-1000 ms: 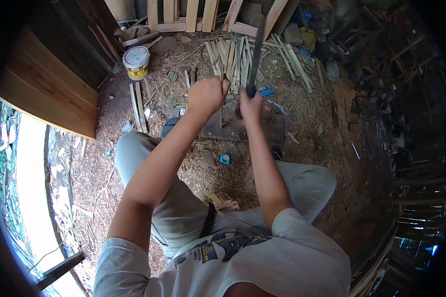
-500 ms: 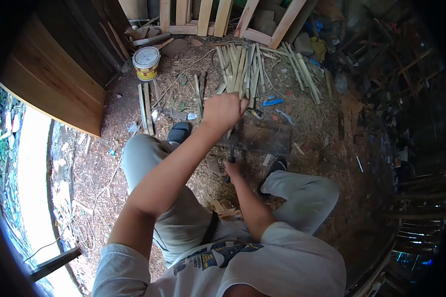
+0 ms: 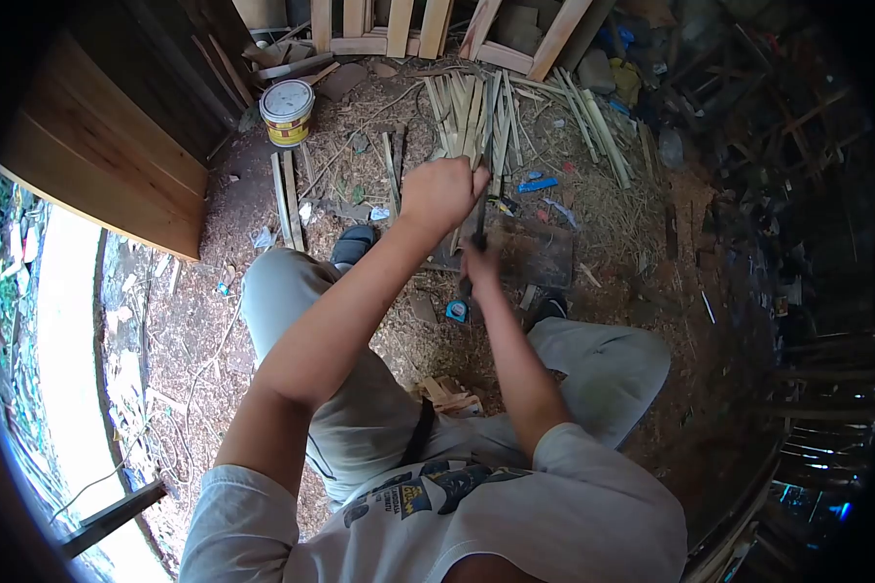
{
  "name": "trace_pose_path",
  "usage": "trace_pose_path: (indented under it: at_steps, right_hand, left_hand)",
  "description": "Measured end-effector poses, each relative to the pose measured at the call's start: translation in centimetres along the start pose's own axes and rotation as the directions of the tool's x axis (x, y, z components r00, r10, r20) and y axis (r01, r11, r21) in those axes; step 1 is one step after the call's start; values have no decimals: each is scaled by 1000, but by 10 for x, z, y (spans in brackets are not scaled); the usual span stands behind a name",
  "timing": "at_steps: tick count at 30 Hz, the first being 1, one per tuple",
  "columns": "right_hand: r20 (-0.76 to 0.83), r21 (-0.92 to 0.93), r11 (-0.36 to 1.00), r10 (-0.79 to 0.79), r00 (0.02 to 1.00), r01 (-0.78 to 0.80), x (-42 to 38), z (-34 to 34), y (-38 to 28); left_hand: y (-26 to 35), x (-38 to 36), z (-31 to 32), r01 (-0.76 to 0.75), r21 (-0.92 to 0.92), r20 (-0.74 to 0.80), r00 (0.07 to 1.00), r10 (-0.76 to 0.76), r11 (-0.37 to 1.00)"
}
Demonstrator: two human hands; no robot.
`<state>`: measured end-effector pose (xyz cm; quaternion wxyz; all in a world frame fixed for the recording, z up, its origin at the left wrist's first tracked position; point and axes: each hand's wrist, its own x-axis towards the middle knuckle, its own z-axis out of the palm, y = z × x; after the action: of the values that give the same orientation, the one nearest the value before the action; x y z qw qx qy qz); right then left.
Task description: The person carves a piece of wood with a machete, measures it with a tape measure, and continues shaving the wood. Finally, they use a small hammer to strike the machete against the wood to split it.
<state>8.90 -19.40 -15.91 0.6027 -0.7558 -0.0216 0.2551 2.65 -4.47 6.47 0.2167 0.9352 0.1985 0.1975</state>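
Observation:
My left hand (image 3: 441, 197) is closed around a thin wooden strip (image 3: 454, 243), whose lower end shows beneath the fist. Close by on its right, my right hand (image 3: 480, 269), slightly blurred, grips a machete by its dark handle. The machete's long blade (image 3: 483, 197) points away from me, beside the left fist. Beyond both hands, a pile of split pale strips (image 3: 462, 112) lies fanned out on the ground. Under the hands is a dark flat board (image 3: 535, 255). A blue tape measure (image 3: 456, 311) lies just below the right hand.
A paint bucket (image 3: 288, 114) stands at the far left, near a large wooden panel (image 3: 117, 160). Wooden frames (image 3: 399, 29) lean at the back. More strips (image 3: 598, 131) lie right of the pile. Wood shavings litter the ground around my bent legs (image 3: 292, 291).
My right hand has moved forward and slightly right with the machete, up near the left fist. The tape measure has come into sight. My left hand stays almost in place.

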Motion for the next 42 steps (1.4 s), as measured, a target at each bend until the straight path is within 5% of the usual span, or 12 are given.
trace_pose_path:
  at_steps: [6,10,12,13,14,21,23,27,29,31,37,42]
  right_hand:
    - [-77,452,822,-350,934,346,-29,-17,-154]
    - [-259,481,753,-368,893,449,-44,3,-97]
    - [-241,400,852,-257,936,337,-22,16,10]
    - [-28,109,993,55,998,-52,-24,10,69]
    - [73,-256,888,413,908,-383,-20,-1,121]
    - [44,-5,918,396,917,-396,-36,10,162]
    - [184,179,772,583,792,-610,-38,5,147]
    - [294,291,707,575,764,-644,-48,-2,93]
    - [69,150,955,250,966,-258,-36,3,73]
    - [-74,220,974,70,995,-52,-20,8,20]
    - [-168,419,819,-353,920,391,-39,-6,-175]
    - [-367,400,753,-391,844,522,-48,14,-123]
  left_hand:
    - [2,-6,-4,-13,-17,-20,1000,12,1000]
    - [-3,-4,3,-57,-9,-48,997,57,998]
    - [-4,-3,0,-48,-5,-47,998,48,999]
    - [-1,-7,0,-51,-2,-35,998,51,999]
    - [3,-11,0,-48,-5,-29,998,48,999]
    - [14,-34,-8,-83,27,64,995,81,996]
    - [12,-34,-14,-79,16,131,988,76,997]
    - [0,-29,-6,-66,-6,-2,998,66,998]
    - [-4,-24,-3,-18,-13,-37,999,17,1000]
    - [-1,-22,-2,1,-13,-33,999,-1,1000]
    - [2,-21,0,7,-12,0,1000,-7,1000]
    - [-3,-19,-7,13,1,-15,1000,-13,1000]
